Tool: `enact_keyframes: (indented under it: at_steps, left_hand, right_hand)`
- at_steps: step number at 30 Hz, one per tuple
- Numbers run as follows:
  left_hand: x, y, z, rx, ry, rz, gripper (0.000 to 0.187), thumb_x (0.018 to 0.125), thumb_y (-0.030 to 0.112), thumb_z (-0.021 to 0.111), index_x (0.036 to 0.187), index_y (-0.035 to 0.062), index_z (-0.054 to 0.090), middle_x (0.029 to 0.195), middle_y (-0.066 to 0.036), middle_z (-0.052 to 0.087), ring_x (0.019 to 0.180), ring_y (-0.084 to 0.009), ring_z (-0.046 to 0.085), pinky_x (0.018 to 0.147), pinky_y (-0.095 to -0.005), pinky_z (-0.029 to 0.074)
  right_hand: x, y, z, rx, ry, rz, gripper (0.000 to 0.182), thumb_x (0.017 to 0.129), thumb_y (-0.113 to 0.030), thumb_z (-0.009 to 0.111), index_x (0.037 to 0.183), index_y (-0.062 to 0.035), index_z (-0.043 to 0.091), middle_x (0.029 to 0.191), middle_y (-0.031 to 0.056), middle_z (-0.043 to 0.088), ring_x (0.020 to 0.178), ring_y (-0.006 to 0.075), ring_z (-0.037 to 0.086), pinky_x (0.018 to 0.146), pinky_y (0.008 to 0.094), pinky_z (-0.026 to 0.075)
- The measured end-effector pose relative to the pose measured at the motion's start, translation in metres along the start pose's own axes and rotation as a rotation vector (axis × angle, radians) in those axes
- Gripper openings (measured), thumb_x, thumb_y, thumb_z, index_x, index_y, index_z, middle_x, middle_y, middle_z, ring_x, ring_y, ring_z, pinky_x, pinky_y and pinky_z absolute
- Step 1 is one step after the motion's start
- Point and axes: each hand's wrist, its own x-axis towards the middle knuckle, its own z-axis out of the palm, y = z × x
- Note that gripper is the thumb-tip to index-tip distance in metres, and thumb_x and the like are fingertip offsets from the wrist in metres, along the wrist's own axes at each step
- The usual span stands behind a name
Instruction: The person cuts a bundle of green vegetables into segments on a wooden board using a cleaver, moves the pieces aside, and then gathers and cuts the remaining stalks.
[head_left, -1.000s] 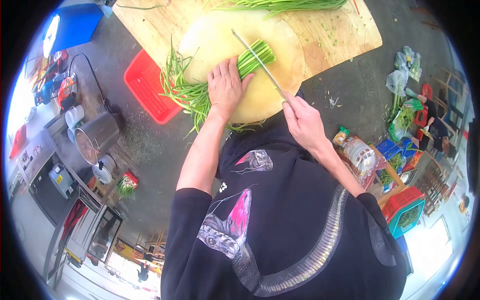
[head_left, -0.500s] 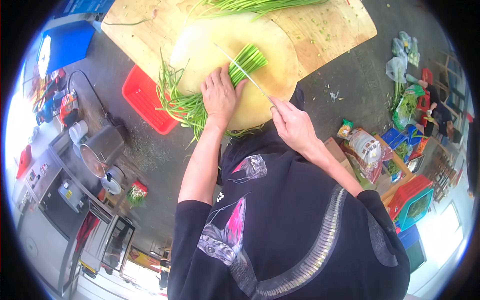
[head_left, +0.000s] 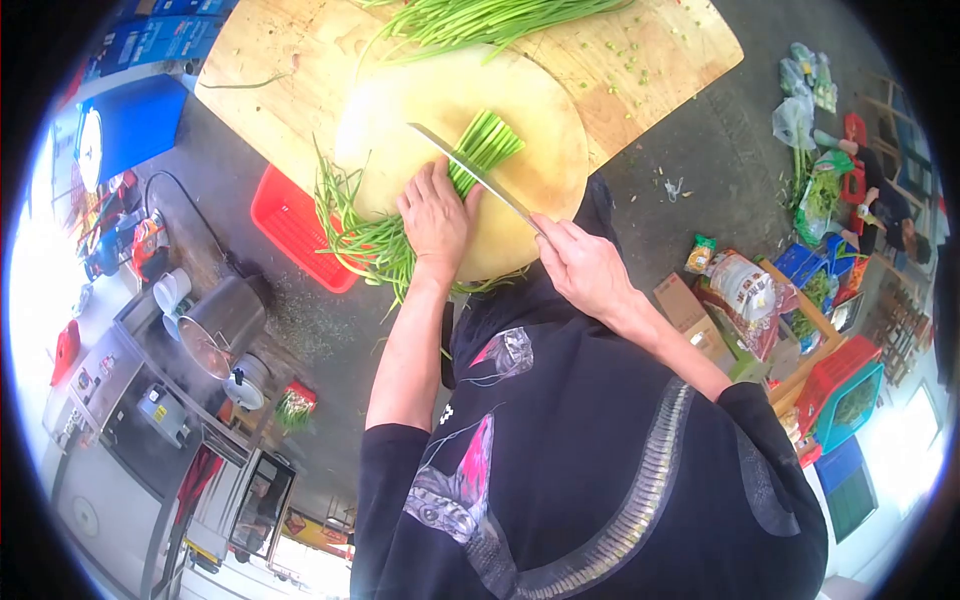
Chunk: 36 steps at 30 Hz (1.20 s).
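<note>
A bundle of long green stalks, which look like garlic scapes [head_left: 492,139], lies across a round chopping board [head_left: 550,120]. Its cut ends point up and right; thin curling tips hang past the board's left edge. My left hand [head_left: 436,215] holds the bundle down, fingers bent over the stalks and thumb at their side. In my right hand [head_left: 583,262] is a knife [head_left: 490,183], gripped by the handle. The blade crosses the stalks diagonally, just beyond my left fingertips. The handle is mostly hidden in my fist.
The board rests on a wooden table [head_left: 680,60], with more green stalks [head_left: 480,22] at the back and small green bits on the right. Below left is a red basket [head_left: 290,235]. A large metal pot [head_left: 222,315] stands further left. Bagged vegetables [head_left: 820,195] and crates lie right.
The view has shifted slightly, so the board appears lower. The knife has tilted and shows more of its flat side. My left hand stays on the stalks.
</note>
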Motion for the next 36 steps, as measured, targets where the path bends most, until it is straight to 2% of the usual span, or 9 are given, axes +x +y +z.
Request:
enact_keyframes:
  at_steps: [8,11,14,28,36]
  left_hand:
    - [0.001,0.003,-0.003,-0.021,-0.005,-0.008,0.076,0.095,0.054,0.077,0.147,0.003,0.057,0.136,-0.015,0.063,0.123,-0.0345,0.06,0.102,-0.0492,0.045]
    - [0.002,0.005,-0.006,-0.066,-0.017,-0.019,0.07,0.096,0.045,0.077,0.144,-0.0007,0.056,0.139,-0.018,0.061,0.127,-0.0376,0.058,0.107,-0.0508,0.044]
    - [0.001,0.003,-0.003,-0.017,0.012,-0.003,0.075,0.095,0.052,0.077,0.147,0.0027,0.056,0.135,-0.014,0.063,0.122,-0.0337,0.06,0.101,-0.0485,0.045]
    - [0.002,0.004,-0.001,0.015,0.012,-0.007,0.074,0.096,0.055,0.075,0.147,0.0039,0.058,0.133,-0.013,0.064,0.122,-0.0324,0.06,0.102,-0.0482,0.044]
    - [0.002,0.003,-0.002,-0.028,-0.001,-0.007,0.074,0.096,0.053,0.075,0.147,0.0027,0.057,0.135,-0.015,0.063,0.123,-0.0343,0.059,0.103,-0.0491,0.044]
  right_hand:
    - [0.001,0.007,0.003,-0.007,0.038,-0.048,0.031,0.106,-0.017,0.063,0.133,-0.0026,0.067,0.09,0.0168,0.071,0.075,0.0381,0.073,0.066,0.0481,0.06]
    - [0.001,0.008,0.004,-0.012,0.031,-0.042,0.031,0.106,-0.017,0.064,0.133,-0.0027,0.067,0.09,0.017,0.071,0.076,0.0382,0.073,0.066,0.0481,0.06]
    - [0.001,0.008,0.004,-0.021,0.022,-0.043,0.03,0.106,-0.017,0.064,0.133,-0.0026,0.067,0.09,0.017,0.071,0.076,0.0382,0.073,0.067,0.0482,0.06]
    - [0.002,0.005,0.006,-0.038,0.029,-0.045,0.03,0.107,-0.018,0.062,0.132,-0.0012,0.065,0.092,0.0187,0.072,0.076,0.0394,0.073,0.067,0.0494,0.061]
    - [0.009,-0.002,0.003,-0.067,-0.031,0.021,0.026,0.111,-0.022,0.056,0.118,0.0011,0.064,0.092,0.0239,0.073,0.077,0.0432,0.074,0.068,0.0532,0.061]
